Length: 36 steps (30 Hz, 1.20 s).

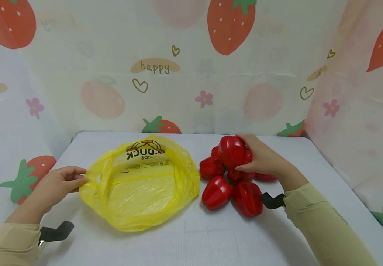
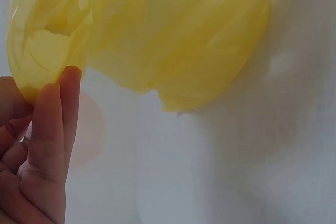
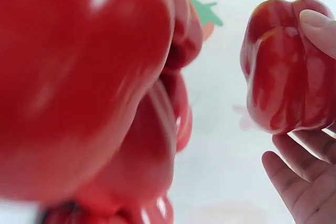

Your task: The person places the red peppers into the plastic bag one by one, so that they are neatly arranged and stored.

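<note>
One bare left hand [image 1: 56,186] pinches the edge of a translucent yellow plastic bag [image 1: 141,188], spread wide-mouthed on a flat white table [image 1: 185,242] — the bare right hand [image 1: 261,157] grips one glossy red bell pepper [image 1: 232,152] over a cluster of similar peppers [image 1: 244,192] beside the bag; strawberry-printed backdrop [image 1: 178,98] behind.

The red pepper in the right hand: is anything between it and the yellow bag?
Yes, low down: another red pepper lies between them, next to the yellow bag's right side. The held pepper looks raised above it, so passing over the top seems possible.
</note>
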Tool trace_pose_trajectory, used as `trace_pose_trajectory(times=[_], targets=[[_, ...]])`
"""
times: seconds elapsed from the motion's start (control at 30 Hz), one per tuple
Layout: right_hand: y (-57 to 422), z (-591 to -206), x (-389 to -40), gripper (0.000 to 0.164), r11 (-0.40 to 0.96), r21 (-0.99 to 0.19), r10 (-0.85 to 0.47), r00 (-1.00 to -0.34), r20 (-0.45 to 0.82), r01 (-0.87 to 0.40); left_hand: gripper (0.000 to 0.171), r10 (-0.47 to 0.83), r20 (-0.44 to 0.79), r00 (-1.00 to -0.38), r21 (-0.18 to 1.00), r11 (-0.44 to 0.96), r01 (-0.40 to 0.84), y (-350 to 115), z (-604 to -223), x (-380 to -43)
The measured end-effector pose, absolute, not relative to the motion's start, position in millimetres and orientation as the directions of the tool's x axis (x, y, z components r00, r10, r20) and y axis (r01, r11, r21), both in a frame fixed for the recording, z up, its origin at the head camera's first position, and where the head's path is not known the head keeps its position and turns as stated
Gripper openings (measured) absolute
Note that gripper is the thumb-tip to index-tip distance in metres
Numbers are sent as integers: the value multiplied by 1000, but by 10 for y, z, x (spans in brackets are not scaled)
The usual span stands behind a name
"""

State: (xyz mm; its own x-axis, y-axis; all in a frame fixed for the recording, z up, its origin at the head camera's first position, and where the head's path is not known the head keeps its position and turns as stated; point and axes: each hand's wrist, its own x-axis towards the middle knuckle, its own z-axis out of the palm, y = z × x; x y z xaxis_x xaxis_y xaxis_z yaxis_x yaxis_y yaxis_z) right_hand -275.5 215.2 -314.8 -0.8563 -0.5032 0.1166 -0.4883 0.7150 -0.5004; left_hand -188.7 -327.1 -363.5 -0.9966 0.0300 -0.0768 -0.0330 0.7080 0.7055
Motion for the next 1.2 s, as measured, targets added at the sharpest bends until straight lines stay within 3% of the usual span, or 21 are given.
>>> trace_pose_trajectory(times=[0.5, 1.2], targets=[[1447, -3157, -2909, 97, 699, -554, -516, -855, 48, -453, 52, 29, -88, -996, 720, 693, -44, -3252, -3625, -1880], [647, -3245, -3019, 92, 572, -583, -664, -743, 85, -578, 52, 33, -87, -996, 730, 682, -41, -3246, -3630, -1897]])
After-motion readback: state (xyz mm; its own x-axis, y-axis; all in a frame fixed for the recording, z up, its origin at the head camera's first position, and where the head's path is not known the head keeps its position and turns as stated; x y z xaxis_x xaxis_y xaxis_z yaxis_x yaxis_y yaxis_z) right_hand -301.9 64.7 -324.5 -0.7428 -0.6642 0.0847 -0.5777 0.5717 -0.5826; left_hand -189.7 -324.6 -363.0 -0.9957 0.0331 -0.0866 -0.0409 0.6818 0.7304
